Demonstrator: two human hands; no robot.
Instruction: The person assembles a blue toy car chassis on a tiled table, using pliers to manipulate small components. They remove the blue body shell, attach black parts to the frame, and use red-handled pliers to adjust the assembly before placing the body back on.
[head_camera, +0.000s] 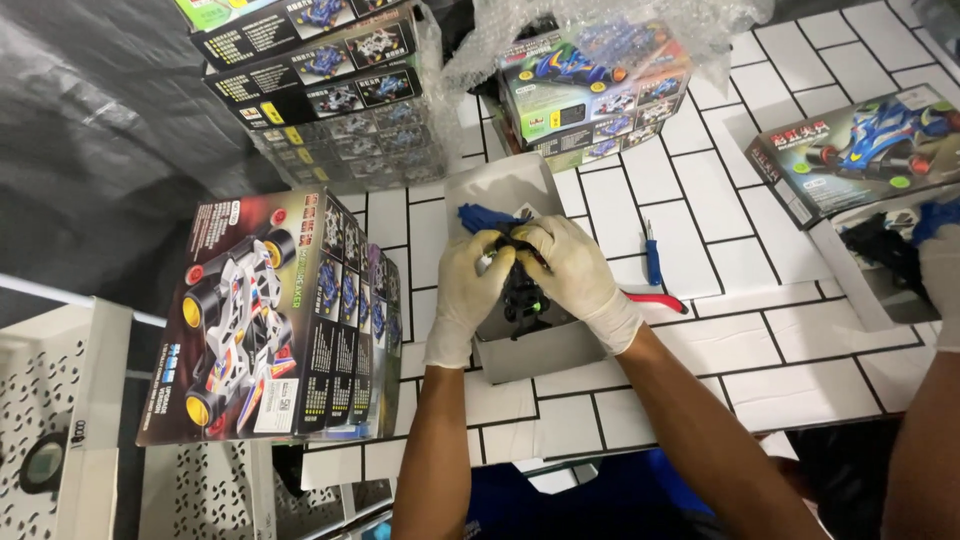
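Both my hands wear white gloves and meet over an open grey box tray (530, 350) on the white tiled table. My left hand (468, 285) and my right hand (572, 270) together grip a small black toy car chassis (523, 290) with a green spot on it. A blue plastic part (482, 216) lies in the tray just behind my fingers. My fingers hide the chassis's upper end.
A stack of toy car boxes (285, 320) stands to the left, with more boxes (330, 80) behind it and a bubble-wrapped one (590, 90) further back. A blue screwdriver (652, 255) and red-handled pliers (655, 298) lie right of the tray. Another person's gloved hand (940, 270) works at the right edge beside a box (860, 150).
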